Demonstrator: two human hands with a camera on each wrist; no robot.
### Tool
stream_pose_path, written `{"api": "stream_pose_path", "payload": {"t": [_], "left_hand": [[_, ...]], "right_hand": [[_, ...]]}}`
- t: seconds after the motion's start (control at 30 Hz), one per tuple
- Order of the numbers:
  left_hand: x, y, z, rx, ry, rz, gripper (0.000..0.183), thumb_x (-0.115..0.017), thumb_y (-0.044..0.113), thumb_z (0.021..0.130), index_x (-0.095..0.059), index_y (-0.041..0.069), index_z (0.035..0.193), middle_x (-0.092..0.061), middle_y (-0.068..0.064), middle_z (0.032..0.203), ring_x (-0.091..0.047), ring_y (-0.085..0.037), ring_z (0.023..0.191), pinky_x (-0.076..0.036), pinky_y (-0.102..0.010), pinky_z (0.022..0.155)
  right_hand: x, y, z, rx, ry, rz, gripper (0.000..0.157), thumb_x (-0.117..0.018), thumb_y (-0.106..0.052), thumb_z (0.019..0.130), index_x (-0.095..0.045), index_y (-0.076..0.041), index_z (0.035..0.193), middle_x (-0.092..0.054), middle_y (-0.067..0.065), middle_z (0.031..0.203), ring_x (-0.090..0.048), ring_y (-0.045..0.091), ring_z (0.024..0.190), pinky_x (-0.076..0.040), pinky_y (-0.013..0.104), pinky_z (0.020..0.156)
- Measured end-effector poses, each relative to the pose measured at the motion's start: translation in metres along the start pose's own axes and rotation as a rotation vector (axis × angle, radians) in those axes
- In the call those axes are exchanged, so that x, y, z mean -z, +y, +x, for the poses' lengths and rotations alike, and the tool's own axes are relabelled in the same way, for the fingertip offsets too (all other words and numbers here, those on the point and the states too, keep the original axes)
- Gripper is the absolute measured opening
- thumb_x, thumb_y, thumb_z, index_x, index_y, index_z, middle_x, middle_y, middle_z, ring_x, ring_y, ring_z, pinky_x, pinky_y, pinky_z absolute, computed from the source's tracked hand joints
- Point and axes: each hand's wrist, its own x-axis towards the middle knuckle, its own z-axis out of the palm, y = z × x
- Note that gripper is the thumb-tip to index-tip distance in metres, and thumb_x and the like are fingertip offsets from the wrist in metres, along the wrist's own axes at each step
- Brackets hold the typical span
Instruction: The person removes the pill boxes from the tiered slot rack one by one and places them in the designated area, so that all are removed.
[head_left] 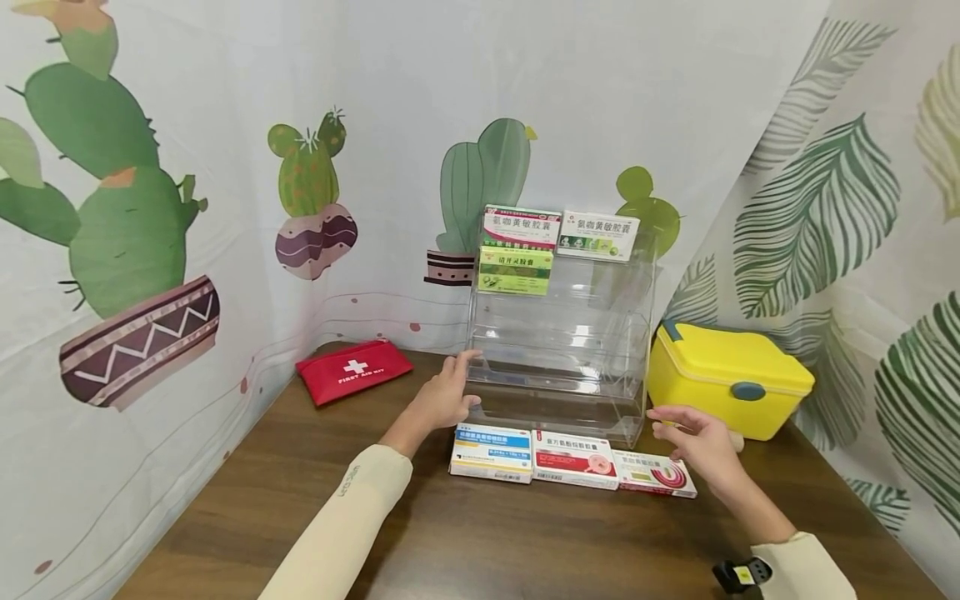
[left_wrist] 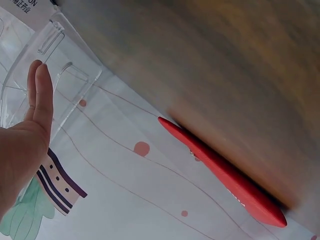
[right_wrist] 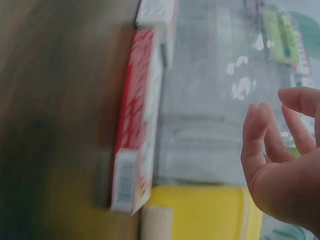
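A clear acrylic tiered rack (head_left: 562,333) stands on the table between my hands. My left hand (head_left: 442,396) is at its lower left side, fingers extended along the edge; the left wrist view shows the fingers (left_wrist: 44,95) straight beside the clear side panel (left_wrist: 80,70). My right hand (head_left: 701,442) hovers by the rack's lower right corner with nothing in its loosely bent fingers. In front of the rack lie a blue-and-white medicine box (head_left: 491,454), a red-and-white medicine box (head_left: 576,460) and a smaller white-and-red medicine box (head_left: 654,473), the last one nearest my right hand.
The rack's upper tiers hold a pink-and-white box (head_left: 521,227), a white-and-green box (head_left: 597,237) and a yellow-green box (head_left: 514,272). A red first aid pouch (head_left: 355,372) lies at the back left. At the right stands a yellow lidded case (head_left: 727,375) with a blue latch.
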Motion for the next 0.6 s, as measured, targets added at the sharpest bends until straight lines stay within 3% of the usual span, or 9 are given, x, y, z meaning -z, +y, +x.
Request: {"api": "stream_pose_path", "payload": {"t": [0.17, 0.4, 0.6], "left_hand": [[-0.002, -0.001, -0.001, 0.0, 0.007, -0.018, 0.081, -0.069, 0.02, 0.094, -0.012, 0.028, 0.152, -0.04, -0.022, 0.132, -0.044, -0.017, 0.05, -0.039, -0.031, 0.048], [-0.004, -0.002, -0.002, 0.002, 0.004, -0.047, 0.081, -0.068, 0.019, 0.095, -0.012, 0.027, 0.153, -0.039, -0.022, 0.131, -0.044, -0.017, 0.05, -0.039, -0.031, 0.047], [-0.003, -0.003, -0.001, -0.002, 0.002, -0.046, 0.08, -0.067, 0.019, 0.096, -0.011, 0.026, 0.153, -0.039, -0.022, 0.131, -0.043, -0.017, 0.049, -0.039, -0.03, 0.046]], "right_hand": [[-0.013, -0.014, 0.002, -0.005, -0.019, 0.088, 0.039, -0.071, -0.019, 0.094, -0.063, 0.004, 0.124, -0.072, -0.005, 0.111, -0.068, 0.008, 0.087, -0.056, 0.035, 0.063], [-0.03, -0.015, 0.006, 0.022, -0.006, 0.135, 0.035, -0.069, -0.013, 0.094, -0.061, 0.005, 0.123, -0.073, -0.012, 0.105, -0.069, 0.008, 0.084, -0.055, 0.032, 0.06], [-0.044, -0.018, 0.013, 0.072, 0.015, 0.178, 0.034, -0.069, -0.009, 0.094, -0.061, 0.006, 0.124, -0.073, -0.001, 0.111, -0.07, 0.008, 0.082, -0.054, 0.031, 0.056]]}}
